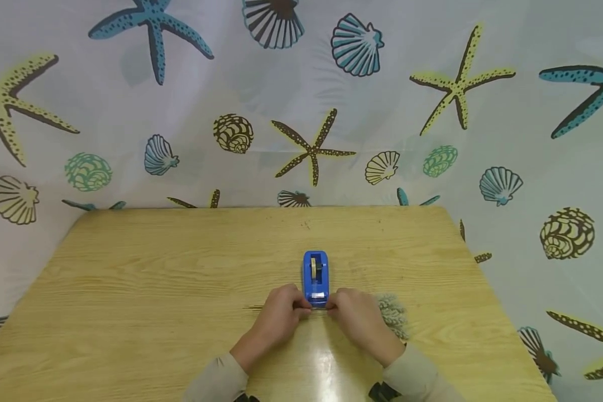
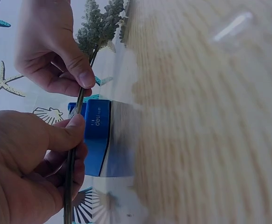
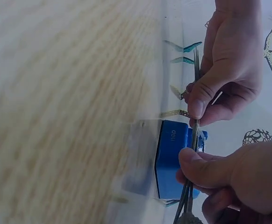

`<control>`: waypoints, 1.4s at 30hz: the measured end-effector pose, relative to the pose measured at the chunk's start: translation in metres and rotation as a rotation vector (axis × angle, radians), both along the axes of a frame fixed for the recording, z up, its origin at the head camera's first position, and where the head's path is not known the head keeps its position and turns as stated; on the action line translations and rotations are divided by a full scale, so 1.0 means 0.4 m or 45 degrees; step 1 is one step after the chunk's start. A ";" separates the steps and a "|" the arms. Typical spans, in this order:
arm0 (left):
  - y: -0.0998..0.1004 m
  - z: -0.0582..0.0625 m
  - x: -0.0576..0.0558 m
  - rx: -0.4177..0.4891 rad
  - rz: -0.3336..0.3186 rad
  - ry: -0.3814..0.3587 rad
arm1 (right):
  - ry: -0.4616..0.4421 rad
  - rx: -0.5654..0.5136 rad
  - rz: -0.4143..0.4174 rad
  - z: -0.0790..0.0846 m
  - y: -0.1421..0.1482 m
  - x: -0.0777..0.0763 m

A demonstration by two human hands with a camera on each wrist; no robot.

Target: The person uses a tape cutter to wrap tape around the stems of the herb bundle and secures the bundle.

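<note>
A thin bundle of dried flower stems [image 2: 68, 186] runs sideways across the near end of a blue tape dispenser [image 1: 317, 279]. My left hand [image 1: 280, 310] pinches the stems between thumb and fingers, left of the dispenser's front. On the other side, my right hand [image 1: 355, 314] pinches the same bundle closer to its fluffy grey-green heads [image 1: 393, 314], which stick out past that hand. Between the two thumbs a short stretch of stem shows in the right wrist view, with a bit of shiny clear tape [image 3: 199, 133] beside it. The bare stem ends [image 1: 253, 307] poke out beyond the left hand.
The dispenser stands on a wood-grain table [image 1: 156, 268], its tape roll [image 1: 314, 268] in its top. Behind and beside the table hangs a pale cloth [image 1: 191, 111] printed with starfish and shells.
</note>
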State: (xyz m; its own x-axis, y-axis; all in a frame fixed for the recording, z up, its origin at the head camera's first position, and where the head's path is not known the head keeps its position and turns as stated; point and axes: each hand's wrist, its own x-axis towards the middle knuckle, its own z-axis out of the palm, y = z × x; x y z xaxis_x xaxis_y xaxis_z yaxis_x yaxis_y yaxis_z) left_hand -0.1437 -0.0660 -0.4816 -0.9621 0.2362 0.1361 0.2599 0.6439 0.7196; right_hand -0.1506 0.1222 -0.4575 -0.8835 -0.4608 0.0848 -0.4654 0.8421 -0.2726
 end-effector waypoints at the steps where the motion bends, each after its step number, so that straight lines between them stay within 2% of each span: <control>1: -0.001 0.000 -0.002 0.002 -0.002 0.006 | 0.003 -0.001 -0.002 0.000 -0.001 -0.001; 4: -0.005 0.003 -0.006 0.009 -0.021 -0.017 | 0.015 -0.009 -0.020 -0.001 -0.003 0.000; 10: -0.019 0.023 -0.016 0.041 -0.095 -0.204 | 0.072 -0.009 -0.045 -0.008 -0.008 0.002; 14: -0.019 0.029 -0.020 0.038 -0.123 -0.256 | 0.085 -0.006 -0.049 -0.011 -0.011 0.002; 23: -0.012 0.024 -0.022 -0.006 -0.066 -0.207 | 0.094 -0.179 -0.037 -0.017 -0.013 0.007; 31: -0.009 0.018 -0.025 0.012 -0.066 -0.170 | -0.022 -0.110 -0.065 0.008 -0.012 0.017; 35: -0.009 0.019 -0.027 0.020 -0.070 -0.169 | -0.018 -0.084 -0.068 0.009 -0.013 0.019; 42: -0.013 0.015 -0.034 0.025 -0.080 -0.168 | 0.068 -0.059 -0.061 -0.001 -0.012 0.012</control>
